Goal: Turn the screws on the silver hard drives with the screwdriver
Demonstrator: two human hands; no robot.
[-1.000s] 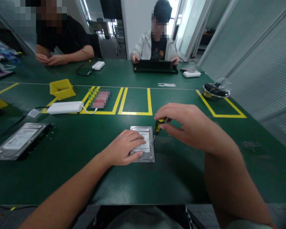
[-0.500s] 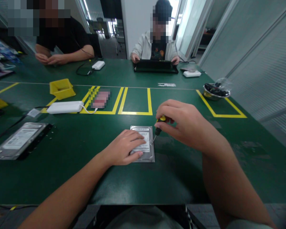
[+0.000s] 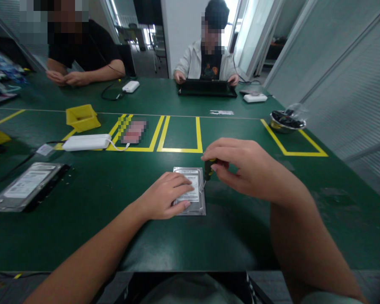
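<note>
A silver hard drive [image 3: 196, 207] with a white label lies on the green table before me. My left hand [image 3: 168, 196] rests flat across its left side, fingers and thumb spread over the top and hiding part of the label. In my right hand [image 3: 245, 169] is a small black-and-yellow screwdriver [image 3: 208, 169], pinched between thumb and fingers. Its shaft points down at the drive's right edge, and the tip appears to be on that edge. Whether a screw sits under the tip is too small to tell.
Another hard drive [image 3: 28, 185] lies at the left. Beyond are a white power bank [image 3: 87, 142], a yellow bin [image 3: 83, 118] and a phone [image 3: 134, 131]. A metal bowl [image 3: 287, 125] holds dark items at the right. Two people sit across the table, one holding a black panel [image 3: 207, 88].
My right hand has shifted slightly down and its fingers have turned the screwdriver handle, which stands more upright. My left hand and the hard drive have stayed in place.
</note>
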